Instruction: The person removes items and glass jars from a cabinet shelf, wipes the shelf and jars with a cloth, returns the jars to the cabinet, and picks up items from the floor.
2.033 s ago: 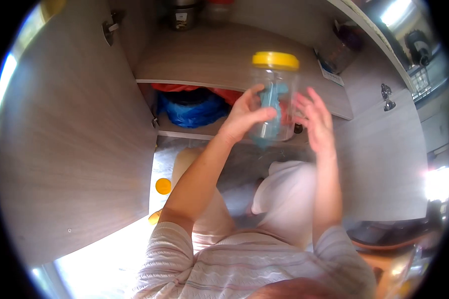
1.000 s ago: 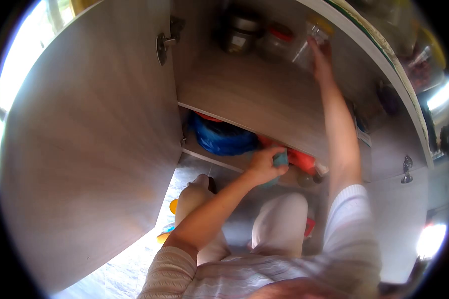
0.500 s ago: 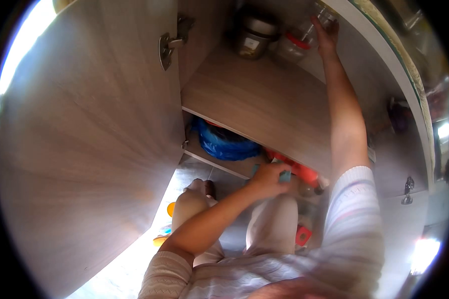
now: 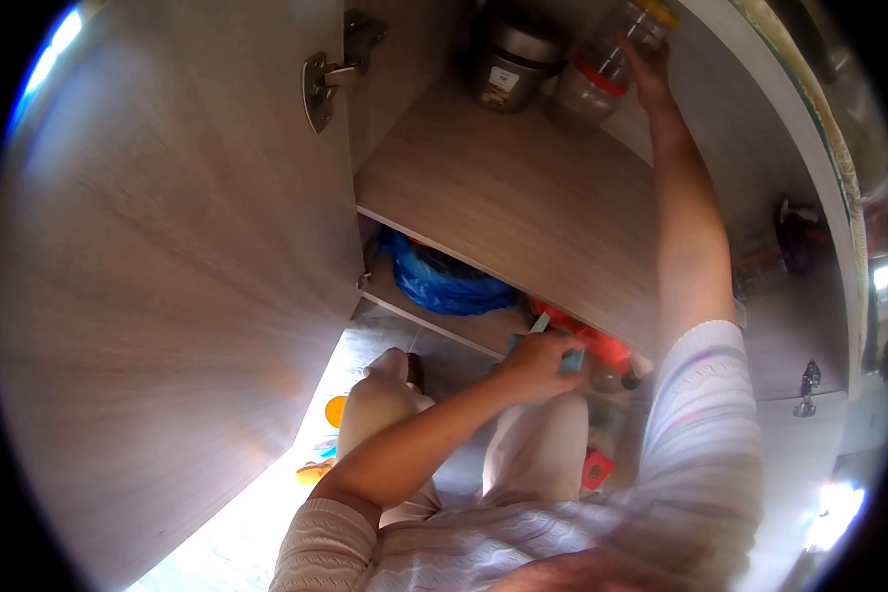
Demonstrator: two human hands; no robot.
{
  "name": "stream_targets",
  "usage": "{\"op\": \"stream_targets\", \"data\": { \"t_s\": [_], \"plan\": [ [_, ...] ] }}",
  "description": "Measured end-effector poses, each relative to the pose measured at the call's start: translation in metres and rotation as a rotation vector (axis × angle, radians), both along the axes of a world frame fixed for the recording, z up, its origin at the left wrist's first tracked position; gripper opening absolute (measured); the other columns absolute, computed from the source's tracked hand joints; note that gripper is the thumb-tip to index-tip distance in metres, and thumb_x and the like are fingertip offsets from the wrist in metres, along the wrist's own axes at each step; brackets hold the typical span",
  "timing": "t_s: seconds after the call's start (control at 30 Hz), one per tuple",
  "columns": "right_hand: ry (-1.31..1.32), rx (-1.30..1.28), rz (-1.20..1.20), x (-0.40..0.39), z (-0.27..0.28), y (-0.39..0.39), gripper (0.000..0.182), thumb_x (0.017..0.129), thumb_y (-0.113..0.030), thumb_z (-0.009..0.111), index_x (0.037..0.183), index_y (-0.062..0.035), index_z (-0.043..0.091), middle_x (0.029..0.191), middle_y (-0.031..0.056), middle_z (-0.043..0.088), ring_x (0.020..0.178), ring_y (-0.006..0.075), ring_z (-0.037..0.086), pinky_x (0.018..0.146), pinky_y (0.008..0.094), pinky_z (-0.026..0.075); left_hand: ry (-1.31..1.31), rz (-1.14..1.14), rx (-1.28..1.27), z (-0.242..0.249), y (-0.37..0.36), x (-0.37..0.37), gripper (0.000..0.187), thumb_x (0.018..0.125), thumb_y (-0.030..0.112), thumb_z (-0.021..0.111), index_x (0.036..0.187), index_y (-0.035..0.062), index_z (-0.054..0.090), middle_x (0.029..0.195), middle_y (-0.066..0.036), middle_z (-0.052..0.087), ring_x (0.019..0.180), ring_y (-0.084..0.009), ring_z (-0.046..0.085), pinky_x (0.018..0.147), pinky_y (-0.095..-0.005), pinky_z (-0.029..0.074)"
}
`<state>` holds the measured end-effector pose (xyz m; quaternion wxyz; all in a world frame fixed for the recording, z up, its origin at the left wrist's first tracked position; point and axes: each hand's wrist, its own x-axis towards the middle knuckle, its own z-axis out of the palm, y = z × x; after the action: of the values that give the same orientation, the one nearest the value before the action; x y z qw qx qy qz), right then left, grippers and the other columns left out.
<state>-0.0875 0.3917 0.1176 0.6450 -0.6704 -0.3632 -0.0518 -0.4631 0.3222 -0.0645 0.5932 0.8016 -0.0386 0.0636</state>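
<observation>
My right hand (image 4: 648,71) reaches up to the back of the cabinet, its fingers against a clear jar with a yellow lid (image 4: 636,35). That jar stands tilted by or on a clear jar with a red lid (image 4: 592,91). Left of them is a dark metallic canister with a white label (image 4: 508,61). My left hand (image 4: 543,367) is closed on a light-blue cloth-like item (image 4: 572,357), low in front of the shelf edge. Red packaging (image 4: 597,342) lies just beyond it on the lower level.
A wooden shelf (image 4: 503,187) spans the cabinet. Below it sits a blue plastic bag (image 4: 449,286). The open door (image 4: 168,276) fills the left side. A purple object (image 4: 797,237) is at the right. A red box (image 4: 596,470) and orange items (image 4: 335,410) lie low down.
The yellow-lidded jar has come lower and further into view beside my right hand. My left hand has shifted slightly, with the blue item still in it. The view has moved a little.
</observation>
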Motion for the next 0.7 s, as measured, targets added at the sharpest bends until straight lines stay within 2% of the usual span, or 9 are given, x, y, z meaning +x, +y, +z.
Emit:
{"op": "stream_targets", "data": {
  "t_s": [0.07, 0.17, 0.27, 0.37, 0.57, 0.7],
  "plan": [
    [0.029, -0.045, 0.058, 0.008, -0.004, -0.007, 0.118, 0.061, -0.035, 0.085, 0.14, 0.0021, 0.005, 0.133, 0.0204, 0.038, 0.121, 0.0295, 0.042, 0.095, 0.0411, 0.04, -0.003, 0.004, -0.005, -0.003, -0.001, 0.001, 0.048, 0.067, 0.026, 0.068, 0.109, 0.0044, 0.059, 0.101, -0.017, 0.063, 0.091, -0.0309, 0.06, 0.081, -0.036, 0.047],
    [0.14, -0.484, -0.258, -0.01, -0.001, -0.022, 0.127, 0.06, -0.049, 0.081, 0.142, -0.0006, -0.003, 0.141, 0.0219, 0.028, 0.13, 0.0336, 0.031, 0.097, 0.0495, 0.036, -0.007, -0.004, 0.007, -0.003, -0.003, 0.004, 0.048, 0.067, 0.026, 0.068, 0.109, 0.0042, 0.059, 0.102, -0.017, 0.063, 0.09, -0.0309, 0.06, 0.08, -0.036, 0.047],
    [0.203, -0.581, -0.12, -0.024, -0.012, -0.034, 0.132, 0.057, -0.059, 0.077, 0.143, -0.0048, -0.008, 0.145, 0.0206, 0.021, 0.135, 0.0351, 0.019, 0.098, 0.0568, 0.031, 0.006, -0.023, 0.034, -0.002, -0.002, 0.006, 0.048, 0.067, 0.026, 0.068, 0.109, 0.0038, 0.059, 0.101, -0.017, 0.063, 0.087, -0.0301, 0.061, 0.079, -0.0358, 0.048],
    [0.295, -0.554, -0.123, -0.024, -0.024, -0.03, 0.131, 0.058, -0.054, 0.079, 0.143, -0.0074, -0.009, 0.146, 0.0167, 0.021, 0.135, 0.0335, 0.019, 0.097, 0.0578, 0.033, 0.058, -0.032, -0.007, 0.007, -0.002, 0.004, 0.048, 0.067, 0.026, 0.068, 0.109, 0.0035, 0.059, 0.101, -0.016, 0.063, 0.084, -0.0292, 0.061, 0.077, -0.0355, 0.048],
    [0.35, -0.362, -0.062, -0.027, -0.034, -0.025, 0.128, 0.061, -0.048, 0.079, 0.143, -0.0072, -0.011, 0.147, 0.0153, 0.019, 0.133, 0.0321, 0.023, 0.095, 0.055, 0.037, 0.023, -0.026, 0.008, 0.0, -0.004, 0.006, 0.048, 0.067, 0.026, 0.068, 0.109, 0.0039, 0.059, 0.102, -0.016, 0.062, 0.082, -0.0288, 0.061, 0.077, -0.0354, 0.048],
    [0.379, -0.372, -0.08, -0.026, -0.036, -0.026, 0.127, 0.063, -0.045, 0.08, 0.143, -0.0083, -0.012, 0.146, 0.0149, 0.022, 0.133, 0.0309, 0.025, 0.09, 0.0521, 0.041, 0.022, -0.033, 0.03, -0.003, -0.008, 0.008, 0.047, 0.067, 0.026, 0.068, 0.109, 0.0049, 0.059, 0.102, -0.016, 0.062, 0.083, -0.0292, 0.061, 0.078, -0.0359, 0.048]
  ]
}}
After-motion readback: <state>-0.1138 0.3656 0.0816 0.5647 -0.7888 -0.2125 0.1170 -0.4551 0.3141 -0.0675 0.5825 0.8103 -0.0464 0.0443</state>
